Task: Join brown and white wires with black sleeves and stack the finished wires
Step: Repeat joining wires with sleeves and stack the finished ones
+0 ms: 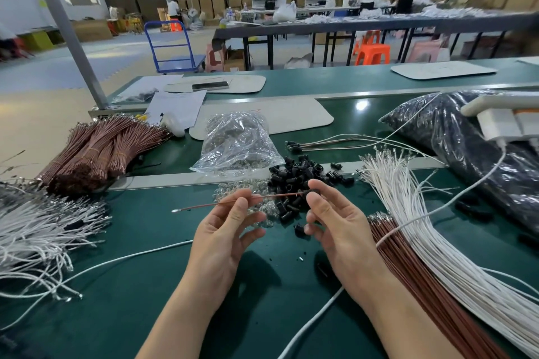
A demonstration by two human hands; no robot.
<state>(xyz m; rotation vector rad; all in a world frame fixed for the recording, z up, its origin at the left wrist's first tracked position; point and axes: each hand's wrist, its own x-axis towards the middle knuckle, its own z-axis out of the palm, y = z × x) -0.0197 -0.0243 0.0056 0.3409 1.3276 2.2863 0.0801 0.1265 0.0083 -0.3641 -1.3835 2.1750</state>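
A: How many wires are in hand?

B: One; a single brown wire (233,202) lies nearly level above the table (145,285), held between both hands; the left hand (230,230) pinches it near the middle with thumb and forefinger, the other fingers loosely spread; the right hand (335,224) pinches one black sleeve (313,192) at the wire's right end; the wire's metal tip sticks out to the left.

A: And the loose stock?

B: One sleeve heap (294,181) just beyond the hands, far too many to count; one scatter of small clear parts (250,192) to its left; two bags, a clear bag (236,143) behind the heap and a big dark bag (452,131) far right; two fans of white wire, the left white wires (43,230) and the right white wires (423,227); loose brown wires (408,265) alongside the right fan; tied brown bundles (96,151) far left.

A: Finished ones?

B: A few finished wires (335,143) lie right of the clear bag, black ends pointing left; I make out three ends, though the strands blur together.

A: What can't you settle?

B: Whether the wire's end is inside the sleeve, since fingertips cover it; how many bundles make up the brown stack; both white fans run out of frame; one sleeve by the right hand's little finger may touch it or merely lie on the table.
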